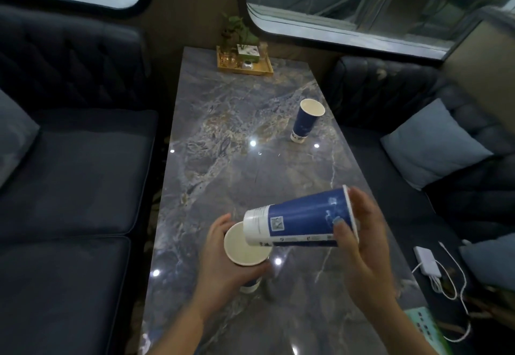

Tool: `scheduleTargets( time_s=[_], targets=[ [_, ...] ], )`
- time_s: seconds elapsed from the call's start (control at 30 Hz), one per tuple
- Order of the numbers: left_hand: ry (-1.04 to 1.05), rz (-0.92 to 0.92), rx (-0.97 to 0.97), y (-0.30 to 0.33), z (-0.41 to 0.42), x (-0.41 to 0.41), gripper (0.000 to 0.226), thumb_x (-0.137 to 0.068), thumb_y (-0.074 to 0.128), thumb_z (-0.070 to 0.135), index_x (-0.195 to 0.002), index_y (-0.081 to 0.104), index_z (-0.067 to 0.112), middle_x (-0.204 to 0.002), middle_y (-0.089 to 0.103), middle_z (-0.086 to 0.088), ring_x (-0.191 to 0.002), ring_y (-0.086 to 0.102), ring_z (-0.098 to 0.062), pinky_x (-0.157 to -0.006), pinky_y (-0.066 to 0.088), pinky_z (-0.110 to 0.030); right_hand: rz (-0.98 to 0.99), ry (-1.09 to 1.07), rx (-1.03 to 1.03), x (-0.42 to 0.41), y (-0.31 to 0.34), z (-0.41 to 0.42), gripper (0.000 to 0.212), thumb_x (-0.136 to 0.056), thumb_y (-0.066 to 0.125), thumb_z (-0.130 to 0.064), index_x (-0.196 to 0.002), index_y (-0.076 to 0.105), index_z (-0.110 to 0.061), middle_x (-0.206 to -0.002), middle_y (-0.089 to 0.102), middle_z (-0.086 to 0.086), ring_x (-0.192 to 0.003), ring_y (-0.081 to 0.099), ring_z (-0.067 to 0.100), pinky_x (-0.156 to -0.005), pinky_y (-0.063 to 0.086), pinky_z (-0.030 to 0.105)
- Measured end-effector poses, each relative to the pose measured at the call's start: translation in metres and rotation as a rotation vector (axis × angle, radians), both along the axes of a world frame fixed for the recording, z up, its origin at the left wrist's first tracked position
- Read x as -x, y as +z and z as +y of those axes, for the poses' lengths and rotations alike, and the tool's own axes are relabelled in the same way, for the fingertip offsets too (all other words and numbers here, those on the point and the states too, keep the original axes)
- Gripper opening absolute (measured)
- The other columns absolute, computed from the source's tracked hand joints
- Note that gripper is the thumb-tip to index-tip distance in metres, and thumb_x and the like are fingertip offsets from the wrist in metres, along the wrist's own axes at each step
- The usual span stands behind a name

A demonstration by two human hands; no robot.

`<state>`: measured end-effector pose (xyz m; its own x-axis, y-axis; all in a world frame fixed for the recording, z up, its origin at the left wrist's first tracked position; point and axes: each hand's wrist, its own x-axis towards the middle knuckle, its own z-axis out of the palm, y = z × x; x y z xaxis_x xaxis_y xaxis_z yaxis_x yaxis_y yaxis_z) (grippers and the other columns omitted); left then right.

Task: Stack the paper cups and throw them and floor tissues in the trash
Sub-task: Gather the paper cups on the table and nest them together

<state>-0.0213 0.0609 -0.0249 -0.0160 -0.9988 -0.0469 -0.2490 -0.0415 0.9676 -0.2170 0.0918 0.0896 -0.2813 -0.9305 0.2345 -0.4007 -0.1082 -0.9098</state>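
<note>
My left hand (223, 265) grips an upright blue paper cup (245, 248) standing on the marble table (223, 145), its white inside facing up. My right hand (362, 243) holds a second blue cup (301, 218) tipped on its side, fingers around the rim end. Its white base points left and overlaps the mouth of the upright cup. A third blue cup (306, 120) stands alone farther back on the right side of the table. No tissues and no trash bin are in view.
A wooden tray (245, 69) with a small plant and jars sits at the table's far end under the window. Dark sofas (69, 173) flank the table. A white charger with cable (427, 264) and a pale cushion (434, 145) lie on the right seat.
</note>
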Motion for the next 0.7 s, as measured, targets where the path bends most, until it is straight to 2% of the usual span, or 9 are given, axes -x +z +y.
scheduleTargets(
  time_s=[0.1,0.23,0.3,0.4,0.53,0.7],
  targets=[
    [-0.034,0.080,0.014,0.013,0.004,-0.002,0.083,-0.042,0.096,0.020,-0.111,0.054,0.038,-0.109,0.068,0.015,-0.096,0.069,-0.006,-0.075,0.056,-0.025,0.091,0.069,-0.025,-0.008,-0.001,0.003,0.062,-0.080,0.056,-0.042,-0.138,0.039,-0.026,-0.129,0.050,-0.021,-0.116,0.055,0.006,-0.090,0.050,0.022],
    [-0.127,0.087,0.053,0.029,0.008,-0.003,0.076,-0.048,0.094,0.015,-0.113,0.058,0.030,-0.106,0.071,0.007,-0.095,0.071,-0.015,-0.076,0.060,-0.037,0.192,0.151,-0.067,-0.013,-0.002,0.006,0.065,-0.079,0.059,-0.041,-0.138,0.038,-0.025,-0.139,0.046,-0.007,-0.128,0.047,0.014,-0.102,0.047,0.038],
    [-0.160,0.052,0.060,0.035,0.010,-0.003,0.075,-0.047,0.094,0.020,-0.113,0.060,0.031,-0.107,0.071,0.009,-0.096,0.070,-0.012,-0.078,0.060,-0.038,0.241,0.194,-0.074,-0.017,-0.002,0.008,0.065,-0.079,0.062,-0.042,-0.138,0.039,-0.026,-0.142,0.044,-0.009,-0.132,0.043,0.012,-0.107,0.043,0.034],
    [-0.177,-0.012,0.082,0.040,0.014,-0.002,0.075,-0.044,0.095,0.032,-0.111,0.061,0.036,-0.108,0.070,0.015,-0.099,0.068,-0.005,-0.081,0.058,-0.035,0.301,0.267,-0.106,-0.025,-0.006,0.010,0.069,-0.078,0.066,-0.042,-0.140,0.035,-0.034,-0.145,0.037,-0.022,-0.138,0.034,0.005,-0.110,0.032,0.019],
    [-0.224,-0.110,0.143,0.047,0.016,-0.004,0.081,-0.045,0.092,0.035,-0.117,0.055,0.040,-0.114,0.063,0.019,-0.104,0.064,-0.003,-0.082,0.056,-0.033,0.343,0.360,-0.186,-0.036,-0.016,0.014,0.075,-0.079,0.068,-0.041,-0.143,0.029,-0.037,-0.146,0.031,-0.021,-0.141,0.026,0.006,-0.111,0.028,0.025],
    [-0.223,-0.186,0.181,0.053,0.021,-0.003,0.082,-0.046,0.086,0.040,-0.121,0.052,0.040,-0.115,0.063,0.024,-0.103,0.063,0.003,-0.084,0.055,-0.027,0.377,0.404,-0.274,-0.048,-0.020,0.014,0.077,-0.076,0.061,-0.056,-0.142,0.030,-0.034,-0.139,0.028,-0.015,-0.133,0.033,0.001,-0.109,0.032,0.019]
  ],
)
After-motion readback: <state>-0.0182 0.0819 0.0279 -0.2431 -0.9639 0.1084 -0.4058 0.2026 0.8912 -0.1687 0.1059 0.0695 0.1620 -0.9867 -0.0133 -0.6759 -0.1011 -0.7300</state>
